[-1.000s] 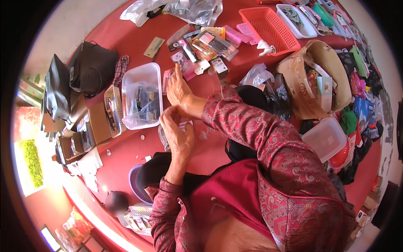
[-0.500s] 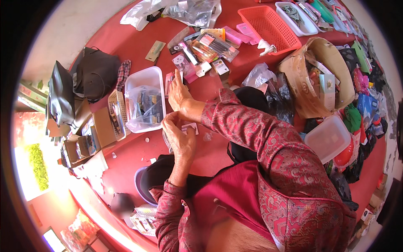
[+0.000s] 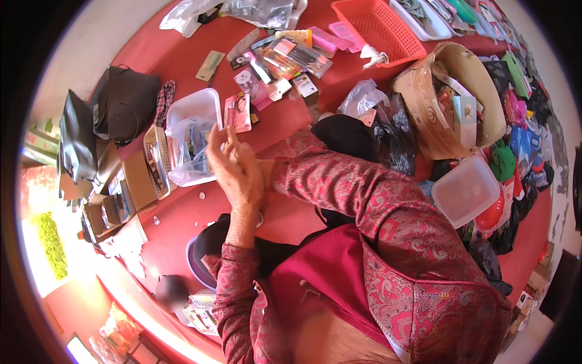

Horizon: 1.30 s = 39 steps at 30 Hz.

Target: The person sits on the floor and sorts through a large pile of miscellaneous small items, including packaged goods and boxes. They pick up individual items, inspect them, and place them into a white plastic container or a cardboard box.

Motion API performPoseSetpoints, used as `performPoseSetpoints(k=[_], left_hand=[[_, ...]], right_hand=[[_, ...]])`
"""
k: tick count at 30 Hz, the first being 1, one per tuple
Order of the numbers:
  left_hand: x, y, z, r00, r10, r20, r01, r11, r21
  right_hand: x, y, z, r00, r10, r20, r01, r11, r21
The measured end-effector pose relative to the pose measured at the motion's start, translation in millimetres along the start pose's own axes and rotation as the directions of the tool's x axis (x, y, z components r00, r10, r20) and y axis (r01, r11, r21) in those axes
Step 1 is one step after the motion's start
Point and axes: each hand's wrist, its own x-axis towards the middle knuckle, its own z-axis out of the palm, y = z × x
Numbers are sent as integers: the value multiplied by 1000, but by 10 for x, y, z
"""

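My left hand (image 3: 233, 170) is raised over the near side of the white plastic bin (image 3: 211, 103), fingers stretched out and somewhat apart, with nothing seen in them. Behind it, my right hand (image 3: 265, 173) is mostly hidden; only a part by the wrist shows, so its fingers and anything in them are out of sight. A pink carded package (image 3: 237, 113) lies on the red surface just beyond my left fingertips. Inside the bin, a clear plastic bag (image 3: 189, 159) covers several small dark items.
Several cosmetic packs (image 3: 285, 57) are heaped farther away, with a red basket (image 3: 388, 30) at the far right. On the right stand a cardboard box (image 3: 418, 115) and a translucent lid (image 3: 464, 191). A black bag (image 3: 127, 103) and a narrow basket (image 3: 159, 161) are at left.
My left hand has moved up and forward, now overlapping my right hand, which has drawn back from the pink package. That package now shows in full on the surface. The whole view has shifted slightly.
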Motion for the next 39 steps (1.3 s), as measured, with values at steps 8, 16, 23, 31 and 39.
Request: performPoseSetpoints(k=[8,16,23,31,39], left_hand=[[169,-277,-30,981,185,58,-193,955,225],[410,-685,-156,981,106,-163,-2,844,536],[399,-65,201,986,156,58,-164,862,479],[369,-677,0,832,-375,410,-292,333,897],[-134,-643,145,441,-204,874,-702,528,478]], right_hand=[[-340,494,-635,980,-194,34,179,950,254],[-396,532,-513,919,-225,324,174,968,180],[-516,665,-605,939,-279,201,236,948,212],[-355,1702,-834,856,-420,303,118,728,676],[512,2937,664,716,296,632,-687,136,714]])
